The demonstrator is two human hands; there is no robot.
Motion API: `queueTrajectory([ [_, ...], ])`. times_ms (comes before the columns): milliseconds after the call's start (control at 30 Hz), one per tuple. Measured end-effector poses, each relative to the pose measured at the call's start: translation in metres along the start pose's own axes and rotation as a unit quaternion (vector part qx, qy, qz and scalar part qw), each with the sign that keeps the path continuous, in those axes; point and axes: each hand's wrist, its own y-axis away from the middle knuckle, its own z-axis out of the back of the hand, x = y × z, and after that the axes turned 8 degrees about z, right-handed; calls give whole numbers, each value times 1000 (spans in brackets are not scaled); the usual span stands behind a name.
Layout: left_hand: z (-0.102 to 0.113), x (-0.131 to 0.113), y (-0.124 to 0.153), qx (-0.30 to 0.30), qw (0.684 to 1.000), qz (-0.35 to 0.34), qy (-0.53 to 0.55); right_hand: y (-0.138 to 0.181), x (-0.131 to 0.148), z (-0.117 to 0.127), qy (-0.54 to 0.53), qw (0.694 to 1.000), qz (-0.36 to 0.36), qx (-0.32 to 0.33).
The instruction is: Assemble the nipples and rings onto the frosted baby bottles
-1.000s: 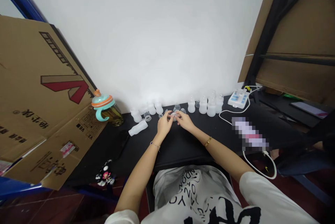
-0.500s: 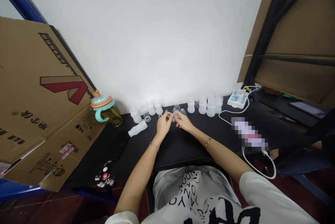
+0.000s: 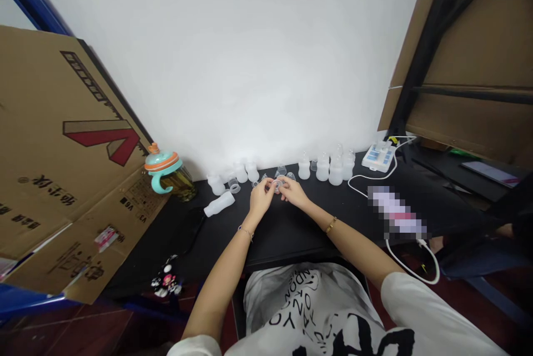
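Between my left hand [image 3: 261,197] and my right hand [image 3: 292,191] is a small clear bottle collar ring [image 3: 277,185], pinched by the fingers of both. Just behind the hands are clear bottle caps [image 3: 282,170], partly covered by my fingers. A white baby bottle body [image 3: 219,204] lies on its side to the left of my left hand. Several open bottle bodies [image 3: 216,184] stand behind it, with a clear cap [image 3: 234,185] close by. To the right stand several bottles with nipples fitted [image 3: 336,169].
The black table [image 3: 287,239] backs onto a white wall. A teal-lidded jug [image 3: 169,173] and a cardboard box [image 3: 79,167] are at left. A power strip [image 3: 378,156], white cable [image 3: 352,181] and blurred-out object [image 3: 397,210] are at right. A charm keychain [image 3: 166,281] hangs at the front edge.
The clear ring has turned slightly between my fingers. Both hands stay in nearly the same place; the other things have not moved.
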Motion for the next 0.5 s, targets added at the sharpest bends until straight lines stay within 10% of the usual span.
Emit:
queueTrajectory([
  [500,-2,4,-3,2,1000,2,11,0,0,1,10,1000,18,-6],
])
